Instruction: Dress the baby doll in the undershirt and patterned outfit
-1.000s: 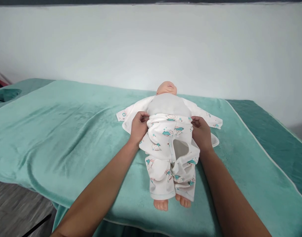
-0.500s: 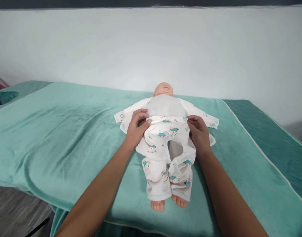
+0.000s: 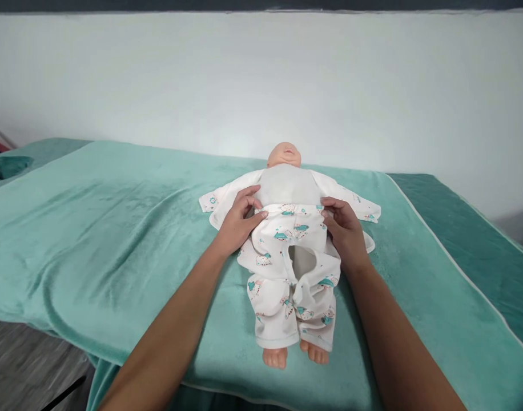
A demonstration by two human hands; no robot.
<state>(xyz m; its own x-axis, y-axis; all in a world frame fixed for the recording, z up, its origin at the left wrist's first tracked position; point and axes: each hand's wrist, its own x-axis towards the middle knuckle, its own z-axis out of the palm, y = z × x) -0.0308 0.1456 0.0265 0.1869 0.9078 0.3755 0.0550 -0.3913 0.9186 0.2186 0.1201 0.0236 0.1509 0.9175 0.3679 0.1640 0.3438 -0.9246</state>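
Observation:
A baby doll [image 3: 284, 154] lies on its back, head away from me, arms spread and feet toward me. It wears white printed split-crotch pants [image 3: 270, 260], the opening showing grey cloth body. Under its back and around its arms is a white printed baby top [image 3: 218, 197], spread at the front. At the waistband's left side my left hand [image 3: 243, 217] pinches the cloth between thumb and fingers. On the opposite side my right hand [image 3: 342, 228] grips the waistband with curled fingers. Both feet stick out of the pant legs.
A light green plush blanket [image 3: 116, 228] with wrinkles covers the table under the doll. Darker green cloth [image 3: 471, 228] shows at the right. A pale wall [image 3: 261, 85] rises behind the table, and grey flooring [image 3: 25, 365] appears at lower left.
Both hands stay on the waistband. The top of the pants sits slightly lower on the doll's belly, and the left thumb has shifted a little inward.

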